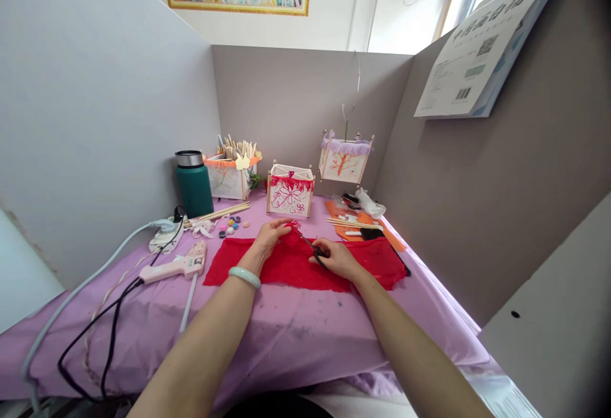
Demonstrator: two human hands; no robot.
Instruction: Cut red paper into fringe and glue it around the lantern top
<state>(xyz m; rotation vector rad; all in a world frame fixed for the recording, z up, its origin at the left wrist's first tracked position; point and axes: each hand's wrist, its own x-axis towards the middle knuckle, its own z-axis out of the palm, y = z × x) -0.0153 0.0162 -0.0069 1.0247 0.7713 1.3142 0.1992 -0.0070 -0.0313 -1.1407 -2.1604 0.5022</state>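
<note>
My left hand pinches a small red strip whose upper edge is cut into a fringe. In my right hand is a pair of scissors with dark handles, its blades pointing up and left at the strip. Whether the blades are parted is too small to tell. Beneath both hands a wide piece of red cloth lies spread on the table. Just behind stands a white lantern box with wooden corner sticks, a red fringe and a red flower drawing.
At left are a pink glue gun, a power strip with cords, and a green bottle. A stick-filled box stands behind. A purple-fringed lantern hangs at back right. Sticks lie on orange sheets.
</note>
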